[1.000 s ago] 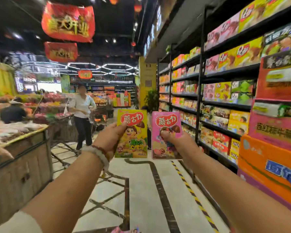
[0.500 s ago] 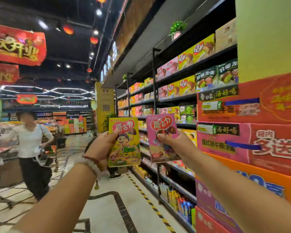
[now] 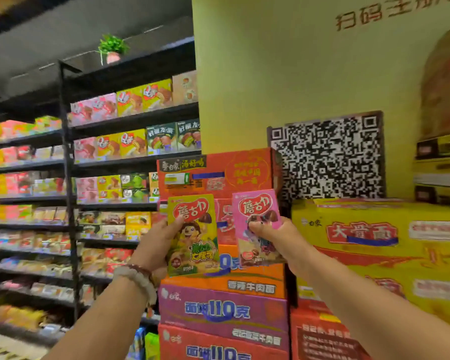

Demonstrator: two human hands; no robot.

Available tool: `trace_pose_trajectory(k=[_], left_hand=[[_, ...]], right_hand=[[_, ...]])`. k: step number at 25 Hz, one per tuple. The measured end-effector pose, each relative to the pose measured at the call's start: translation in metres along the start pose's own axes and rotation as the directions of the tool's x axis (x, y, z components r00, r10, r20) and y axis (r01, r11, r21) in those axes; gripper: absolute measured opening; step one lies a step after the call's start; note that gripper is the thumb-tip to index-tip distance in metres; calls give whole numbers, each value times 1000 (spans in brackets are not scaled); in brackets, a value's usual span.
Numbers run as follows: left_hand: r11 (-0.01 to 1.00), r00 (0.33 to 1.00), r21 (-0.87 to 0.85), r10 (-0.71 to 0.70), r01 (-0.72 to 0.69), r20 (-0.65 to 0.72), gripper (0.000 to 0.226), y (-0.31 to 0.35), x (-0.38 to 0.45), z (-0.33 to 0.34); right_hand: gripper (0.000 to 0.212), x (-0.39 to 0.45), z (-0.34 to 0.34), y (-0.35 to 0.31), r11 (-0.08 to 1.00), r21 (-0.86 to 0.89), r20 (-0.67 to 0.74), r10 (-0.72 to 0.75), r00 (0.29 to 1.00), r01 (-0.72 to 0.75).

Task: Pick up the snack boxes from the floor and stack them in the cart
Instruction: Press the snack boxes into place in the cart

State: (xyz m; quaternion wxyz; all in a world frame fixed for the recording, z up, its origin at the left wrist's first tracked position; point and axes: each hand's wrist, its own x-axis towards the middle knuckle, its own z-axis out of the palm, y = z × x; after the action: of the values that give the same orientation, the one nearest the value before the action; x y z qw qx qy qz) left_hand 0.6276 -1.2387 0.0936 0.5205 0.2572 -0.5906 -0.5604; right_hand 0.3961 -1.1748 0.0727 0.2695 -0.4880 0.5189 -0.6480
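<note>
Gripping one snack box apiece, both hands are raised at arm's length in front of the camera. The left hand [image 3: 153, 245], with a beaded bracelet [image 3: 138, 278] on its wrist, curls round the left edge of the yellow snack box [image 3: 194, 237], thumb laid across its front. The right hand [image 3: 278, 237] holds the pink snack box [image 3: 257, 224] from its right edge, thumb pressed on the printed face. Both boxes stand upright, side by side with a narrow gap between them, the pink one slightly higher. Behind them rises a stack of noodle cartons [image 3: 222, 307] in red, orange and purple, with a yellow carton [image 3: 382, 237] to the right. Black shelving [image 3: 68, 178] full of snack packs fills the left side, and a QR code sign [image 3: 327, 157] hangs on the yellow wall.
</note>
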Motion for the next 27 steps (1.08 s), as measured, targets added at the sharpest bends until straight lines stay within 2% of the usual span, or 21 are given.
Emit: trace_pose_trajectory(k=[1, 3, 4, 7, 9, 12, 16, 18, 20, 22, 27], left_hand=[[1000, 999, -5, -22, 22, 47, 15, -7, 3, 20], [998, 992, -26, -58, 61, 115, 16, -18, 4, 56], [996, 987, -42, -73, 79, 143, 17, -22, 5, 74], [991, 965, -68, -93, 113, 244, 19, -30, 4, 134], [985, 950, -114, -87, 127, 298, 19, -34, -1, 180], [978, 892, -144, -73, 152, 445, 28, -41, -20, 275], [974, 808, -144, -59, 176, 586, 37, -53, -67, 413], [962, 746, -155, -66, 223, 662, 42, -60, -94, 484], [952, 676, -158, -65, 262, 734, 59, -67, -124, 557], [939, 601, -154, -66, 307, 796, 69, -73, -165, 627], [918, 391, -125, -34, 375, 920, 42, -75, -256, 769]], right_hand=[[87, -5, -25, -1, 1000, -26, -51, -1, 999, 0], [61, -22, -67, -7, 998, -63, -142, -10, 990, 1], [54, -29, -89, -10, 998, -65, -189, -1, 982, -12], [51, -57, -149, -23, 993, -120, -292, -18, 956, -18], [41, -79, -188, -33, 988, -155, -353, -36, 935, -21], [28, -124, -261, -48, 979, -202, -450, -82, 889, -12], [23, -204, -373, -66, 969, -241, -576, -101, 811, -50], [29, -248, -430, -77, 967, -246, -657, -114, 745, -70], [46, -293, -487, -87, 958, -268, -742, -135, 657, -106], [51, -342, -541, -99, 946, -300, -791, -174, 587, -124], [72, -436, -644, -123, 925, -323, -895, -229, 383, -201]])
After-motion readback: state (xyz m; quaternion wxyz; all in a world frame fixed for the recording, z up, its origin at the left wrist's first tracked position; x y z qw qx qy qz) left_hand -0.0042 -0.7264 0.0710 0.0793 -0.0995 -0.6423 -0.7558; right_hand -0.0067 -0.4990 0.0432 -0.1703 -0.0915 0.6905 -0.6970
